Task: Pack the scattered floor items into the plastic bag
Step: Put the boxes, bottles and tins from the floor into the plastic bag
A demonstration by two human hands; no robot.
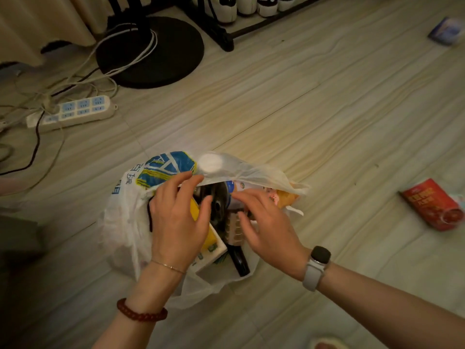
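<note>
A white plastic bag (125,222) with blue and yellow print lies open on the wooden floor in the middle of the view. Inside it show a yellow and white box (214,244), a dark bottle (240,263), a beige comb-like piece (232,227) and a white-capped container (210,162) under the film. My left hand (177,222) pinches the bag's upper rim with its fingertips. My right hand (266,230) hovers over the bag's mouth with fingers spread, holding nothing. A red packet (434,204) lies on the floor to the right, and a blue-white packet (446,30) lies far right at the back.
A white power strip (73,112) with tangled cables lies at the left. A round black stand base (156,51) sits behind it. A black shoe rack (226,36) with white shoes runs along the back. A curtain hangs at the upper left.
</note>
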